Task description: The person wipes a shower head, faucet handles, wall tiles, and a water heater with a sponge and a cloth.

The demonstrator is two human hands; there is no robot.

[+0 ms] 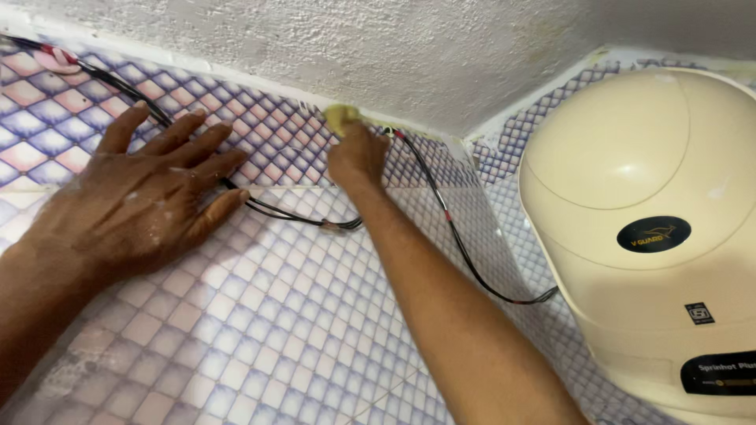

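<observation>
Left hand (138,189) is spread flat and wide open on the tiled wall (260,315), fingers fanned, palm pressing over the black cable (299,219) that runs beneath it, gripping nothing; right hand (356,153) is up at the top edge of the tiles, fingers closed around a small yellowish pad (341,118), likely a sponge or cloth, pushed right into the seam where tile meets the rough white plaster (409,55) above. To work that seam well, I'd say short firm strokes along the joint, with the flat hand bracing and the pad kept off the cable's red-taped spots. Glossy diamond-pattern tiles in purple, pink and white, slick against that grainy plaster; the thin cable loops down to the rounded, cream plastic water heater (646,228), smooth and domed, mounted at the right
</observation>
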